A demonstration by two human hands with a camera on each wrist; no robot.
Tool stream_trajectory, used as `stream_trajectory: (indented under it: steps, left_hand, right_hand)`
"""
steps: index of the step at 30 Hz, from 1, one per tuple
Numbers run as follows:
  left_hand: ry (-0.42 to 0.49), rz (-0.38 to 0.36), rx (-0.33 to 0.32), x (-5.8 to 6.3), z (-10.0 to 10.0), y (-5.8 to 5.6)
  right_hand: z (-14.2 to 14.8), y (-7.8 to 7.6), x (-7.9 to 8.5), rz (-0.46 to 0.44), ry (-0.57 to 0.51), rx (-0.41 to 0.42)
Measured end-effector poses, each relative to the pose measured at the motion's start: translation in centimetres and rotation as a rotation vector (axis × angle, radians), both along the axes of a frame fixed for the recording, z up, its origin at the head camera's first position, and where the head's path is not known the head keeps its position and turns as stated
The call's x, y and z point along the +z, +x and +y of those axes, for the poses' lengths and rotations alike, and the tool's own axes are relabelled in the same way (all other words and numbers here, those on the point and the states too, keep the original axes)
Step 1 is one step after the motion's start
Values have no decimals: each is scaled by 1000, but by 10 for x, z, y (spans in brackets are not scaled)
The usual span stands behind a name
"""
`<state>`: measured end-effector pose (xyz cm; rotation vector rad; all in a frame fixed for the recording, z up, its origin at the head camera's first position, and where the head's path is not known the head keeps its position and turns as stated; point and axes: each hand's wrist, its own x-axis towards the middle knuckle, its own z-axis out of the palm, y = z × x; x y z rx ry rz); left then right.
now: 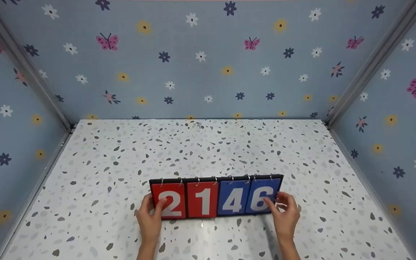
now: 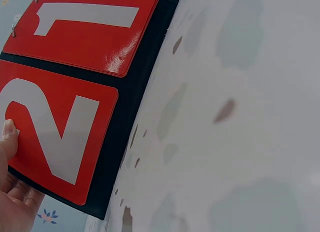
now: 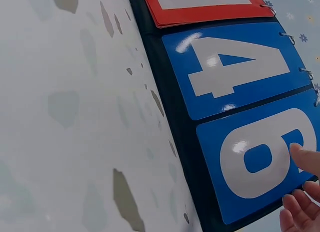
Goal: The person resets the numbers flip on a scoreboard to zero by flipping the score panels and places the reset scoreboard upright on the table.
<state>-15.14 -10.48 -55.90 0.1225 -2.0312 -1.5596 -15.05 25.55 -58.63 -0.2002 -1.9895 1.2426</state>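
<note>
A flip scoreboard (image 1: 202,198) with a black backing shows two red cards, 2 and 1, and two blue cards, 4 and 6. Metal rings along its top edge hold the cards. My left hand (image 1: 150,215) grips its left end, thumb on the red 2 card (image 2: 60,137) and fingers behind. At the other end, my right hand (image 1: 285,215) holds the board with the thumb on the blue 6 card (image 3: 260,159). Both wrist views show the board's lower edge close to the speckled surface; whether it touches is unclear.
A white speckled tabletop (image 1: 200,148) lies under the board. Blue panels with flowers and butterflies stand at the back (image 1: 208,72), left (image 1: 5,137) and right (image 1: 403,137), with grey posts at the corners.
</note>
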Motion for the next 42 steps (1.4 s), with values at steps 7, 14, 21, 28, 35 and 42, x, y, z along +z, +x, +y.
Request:
stream_trajectory:
  steps: [7,14,21,28,35,42]
  left_hand:
    - [23,22,-2,-2,1,-1]
    - [22,-24,-14,1,0,0]
    - [-2,6,-7,24,6,9]
    - [-12,51,-17,32,7,12]
    - [-17,14,3,33,8,12]
    - [-21,-5,9,36,7,13]
  right_hand:
    - [-4,0,7,-58,52,-65]
    - [10,-5,-3,-78,-7,-4]
    - [31,-18,-33,-229,-64,-27]
    - [23,-9,-7,-225,-81,14]
    - [20,2,10,-215,19,-16]
    - [23,17,19,-92,68,129]
